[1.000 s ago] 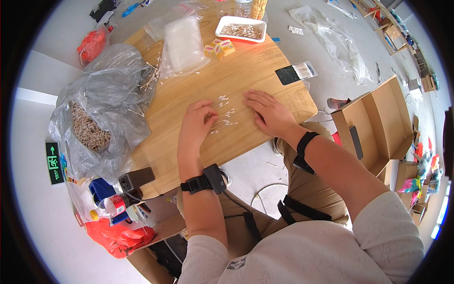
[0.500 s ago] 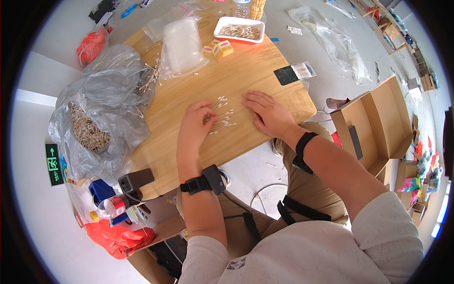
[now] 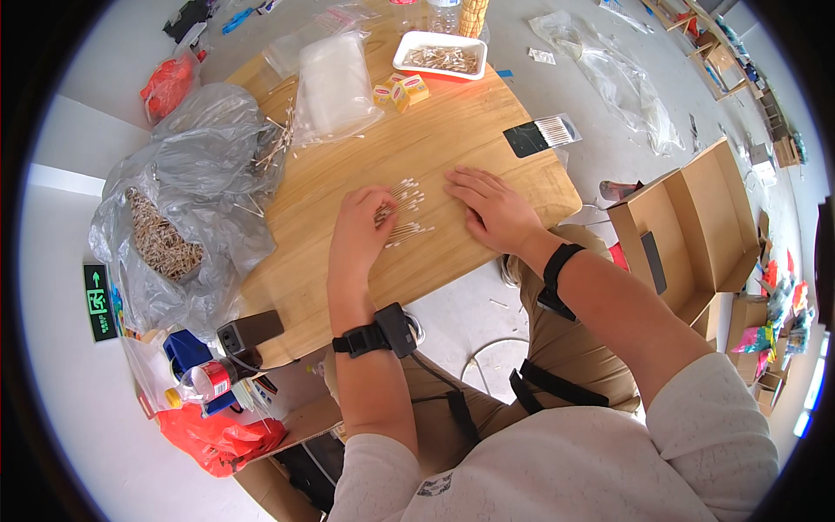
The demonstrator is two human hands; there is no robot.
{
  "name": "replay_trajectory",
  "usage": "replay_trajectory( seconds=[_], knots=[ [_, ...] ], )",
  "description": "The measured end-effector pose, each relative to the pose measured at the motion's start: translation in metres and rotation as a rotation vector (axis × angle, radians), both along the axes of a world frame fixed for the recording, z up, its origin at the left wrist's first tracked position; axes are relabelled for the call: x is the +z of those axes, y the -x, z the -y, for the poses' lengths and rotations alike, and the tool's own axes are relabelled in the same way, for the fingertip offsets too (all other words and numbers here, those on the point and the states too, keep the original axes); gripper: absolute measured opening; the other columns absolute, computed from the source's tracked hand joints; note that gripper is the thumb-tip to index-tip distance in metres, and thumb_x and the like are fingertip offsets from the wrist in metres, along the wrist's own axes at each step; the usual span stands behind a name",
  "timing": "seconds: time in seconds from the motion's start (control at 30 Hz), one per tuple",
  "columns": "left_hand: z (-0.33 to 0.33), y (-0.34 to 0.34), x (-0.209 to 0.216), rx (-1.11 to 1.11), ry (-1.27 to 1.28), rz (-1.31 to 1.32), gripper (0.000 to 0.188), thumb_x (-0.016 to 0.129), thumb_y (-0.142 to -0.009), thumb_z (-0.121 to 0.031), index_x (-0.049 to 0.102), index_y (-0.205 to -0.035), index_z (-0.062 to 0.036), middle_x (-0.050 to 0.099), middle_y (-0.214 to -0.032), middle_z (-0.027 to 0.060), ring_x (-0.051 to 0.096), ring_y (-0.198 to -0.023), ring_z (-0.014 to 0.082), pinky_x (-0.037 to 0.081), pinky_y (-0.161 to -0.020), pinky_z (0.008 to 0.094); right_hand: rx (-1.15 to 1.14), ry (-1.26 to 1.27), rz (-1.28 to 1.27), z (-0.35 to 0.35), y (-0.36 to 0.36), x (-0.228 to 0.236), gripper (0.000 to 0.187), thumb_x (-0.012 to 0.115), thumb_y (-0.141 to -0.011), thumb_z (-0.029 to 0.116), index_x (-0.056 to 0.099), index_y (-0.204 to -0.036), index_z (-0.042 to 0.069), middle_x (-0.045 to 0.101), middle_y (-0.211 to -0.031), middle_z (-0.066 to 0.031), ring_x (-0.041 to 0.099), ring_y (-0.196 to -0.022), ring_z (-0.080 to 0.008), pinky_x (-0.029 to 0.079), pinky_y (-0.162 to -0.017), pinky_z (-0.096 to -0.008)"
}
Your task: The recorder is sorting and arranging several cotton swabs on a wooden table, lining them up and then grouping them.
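Observation:
Thin cotton swabs (image 3: 409, 231) with white tips lie side by side on the wooden table, in an upper and a lower group. My left hand (image 3: 359, 223) bends over their left ends, its fingers curled and pressed on the upper group of swabs. Their other ends stick out to the right of my fingertips; the pinch itself is partly hidden. To the right of the swabs, my right hand (image 3: 497, 211) rests on the table with its fingers stretched out. Nothing shows in it, and it stays apart from the swabs.
A grey plastic bag (image 3: 217, 148) full of swabs covers the table's left side. Farther back are a stack of clear bags (image 3: 335, 87), small yellow boxes (image 3: 407, 91) and a white tray (image 3: 403, 64) of swabs. A packet (image 3: 527, 139) lies at the right edge, near an open cardboard box (image 3: 687, 226).
My left fingers have shifted slightly, and the upper swabs have drawn away from the lower ones, leaving a wider gap. My right hand has not moved.

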State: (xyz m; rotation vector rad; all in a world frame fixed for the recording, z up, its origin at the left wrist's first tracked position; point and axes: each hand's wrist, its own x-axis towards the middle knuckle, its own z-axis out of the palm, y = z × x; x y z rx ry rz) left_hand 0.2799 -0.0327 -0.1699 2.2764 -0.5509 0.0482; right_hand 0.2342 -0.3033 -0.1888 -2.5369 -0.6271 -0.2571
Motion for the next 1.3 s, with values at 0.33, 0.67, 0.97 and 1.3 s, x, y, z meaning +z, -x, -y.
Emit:
replay_trajectory(
  seconds=[0.33,0.67,0.97,1.3],
  knots=[
    [0.0,-0.001,-0.003,0.0,-0.004,0.041,0.025,0.077,-0.08,0.0,0.063,-0.1,-0.0062,0.071,-0.114,0.0082,0.061,-0.111,0.0343,0.051,-0.095,0.0417,0.0,-0.016,-0.023,0.0,0.0,-0.001,0.046,0.061,-0.088,0.007,0.061,-0.134,0.009,0.055,-0.151,-0.0084,0.046,-0.145,-0.0288,0.038,-0.122,-0.0438],
    [-0.003,0.001,-0.001,-0.002,0.04,0.014,0.029,0.078,-0.08,-0.001,0.064,-0.104,-0.007,0.07,-0.113,0.0089,0.061,-0.11,0.0349,0.051,-0.094,0.0425,0.003,-0.01,-0.019,-0.001,0.0,-0.001,0.046,0.061,-0.088,0.008,0.061,-0.134,0.008,0.054,-0.151,-0.0084,0.046,-0.145,-0.0284,0.037,-0.122,-0.0436],
    [0.003,0.03,0.009,-0.046,-0.091,0.071,0.017,0.082,-0.076,-0.009,0.078,-0.092,-0.0095,0.07,-0.099,0.0058,0.062,-0.101,0.0313,0.05,-0.089,0.0425,-0.004,-0.045,-0.014,0.002,0.002,-0.001,0.046,0.06,-0.088,0.008,0.061,-0.134,0.007,0.055,-0.15,-0.0086,0.046,-0.144,-0.029,0.038,-0.122,-0.0438],
    [-0.018,0.049,-0.003,0.033,-0.132,0.09,0.014,0.081,-0.079,-0.007,0.077,-0.093,-0.0065,0.069,-0.09,0.009,0.064,-0.091,0.0314,0.053,-0.082,0.041,-0.013,-0.054,0.007,0.002,0.003,-0.003,0.045,0.06,-0.089,0.009,0.062,-0.133,0.006,0.056,-0.148,-0.0091,0.047,-0.143,-0.0303,0.039,-0.12,-0.044]
  ],
)
